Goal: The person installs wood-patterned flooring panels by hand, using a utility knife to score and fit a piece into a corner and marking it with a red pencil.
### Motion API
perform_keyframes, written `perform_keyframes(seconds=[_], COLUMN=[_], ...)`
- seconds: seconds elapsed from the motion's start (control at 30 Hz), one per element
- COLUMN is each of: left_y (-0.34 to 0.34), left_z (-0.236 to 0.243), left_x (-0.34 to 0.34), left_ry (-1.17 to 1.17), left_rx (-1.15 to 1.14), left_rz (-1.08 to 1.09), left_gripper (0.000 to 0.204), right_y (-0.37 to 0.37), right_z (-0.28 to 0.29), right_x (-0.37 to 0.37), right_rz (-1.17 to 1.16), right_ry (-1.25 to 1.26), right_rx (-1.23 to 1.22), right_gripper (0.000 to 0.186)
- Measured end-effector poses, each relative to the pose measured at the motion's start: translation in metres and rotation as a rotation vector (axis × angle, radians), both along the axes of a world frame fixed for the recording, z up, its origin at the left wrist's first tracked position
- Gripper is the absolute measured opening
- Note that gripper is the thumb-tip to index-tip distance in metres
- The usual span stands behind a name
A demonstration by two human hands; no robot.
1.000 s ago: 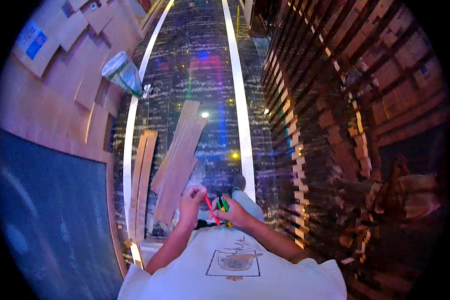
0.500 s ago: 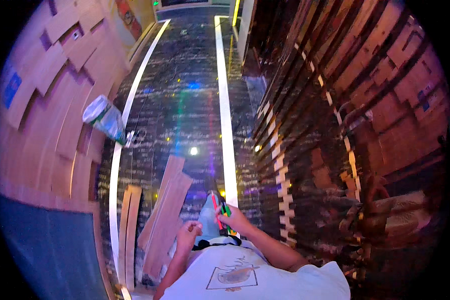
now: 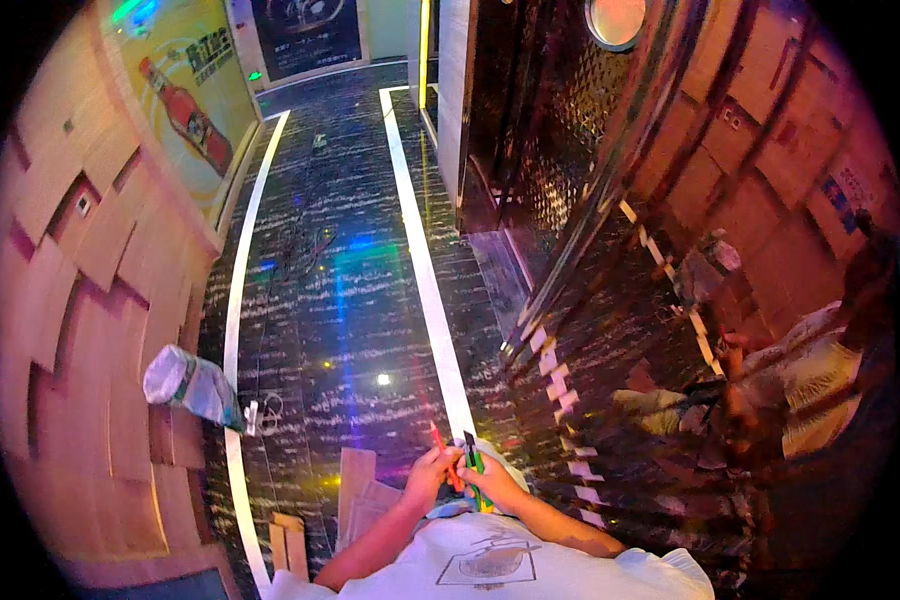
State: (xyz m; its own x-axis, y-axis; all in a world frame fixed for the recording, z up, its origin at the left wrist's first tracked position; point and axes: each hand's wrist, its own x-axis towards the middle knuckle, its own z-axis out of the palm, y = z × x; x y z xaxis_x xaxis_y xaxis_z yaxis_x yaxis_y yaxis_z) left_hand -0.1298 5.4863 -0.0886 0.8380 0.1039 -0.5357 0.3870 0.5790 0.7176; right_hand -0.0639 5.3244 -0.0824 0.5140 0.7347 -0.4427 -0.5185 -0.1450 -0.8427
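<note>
In front of my body, my two hands are close together. My left hand (image 3: 429, 478) is closed, its fingers round a slim red pencil (image 3: 438, 438) that points up and away to the left. My right hand (image 3: 498, 486) is closed on a green utility knife (image 3: 474, 463) with a dark tip, held nearly upright beside the pencil. The fingers nearly meet, and I cannot tell whether the right fingertips also touch the pencil.
Wood planks (image 3: 356, 482) and narrower strips (image 3: 288, 548) lie on the dark floor at lower left. A white-and-green sack (image 3: 185, 382) sits against the stepped wood wall (image 3: 90, 330). On the right stands a dark reflective wall (image 3: 610, 330). White lines (image 3: 425, 260) run along the floor.
My left hand has moved right and closed on the red pencil, which was in my right hand with the utility knife. The view has tilted up, showing more of the corridor ahead.
</note>
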Motion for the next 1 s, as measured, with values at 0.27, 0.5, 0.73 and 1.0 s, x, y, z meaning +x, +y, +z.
perform_keyframes(seconds=[0.27,0.5,0.73,1.0], left_y=[0.148,0.238,0.299,0.362], left_z=[-0.038,0.037,0.015,-0.059], left_x=[0.164,0.351,0.510,0.704], left_ry=[-0.009,0.085,0.099,0.069], left_rx=[0.347,0.522,0.398,0.564], left_rz=[0.340,0.403,0.397,0.124], left_gripper=[0.028,0.024,0.026,0.034], right_y=[0.130,0.241,0.260,0.185], right_z=[-0.070,-0.057,-0.030,0.114], right_x=[0.203,0.460,0.751,1.002], right_rz=[0.219,-0.054,-0.641,-1.265], right_ry=[0.309,-0.067,-0.759,-1.295], right_rx=[-0.051,-0.078,-0.499,-0.597], right_gripper=[0.042,0.037,0.043,0.036])
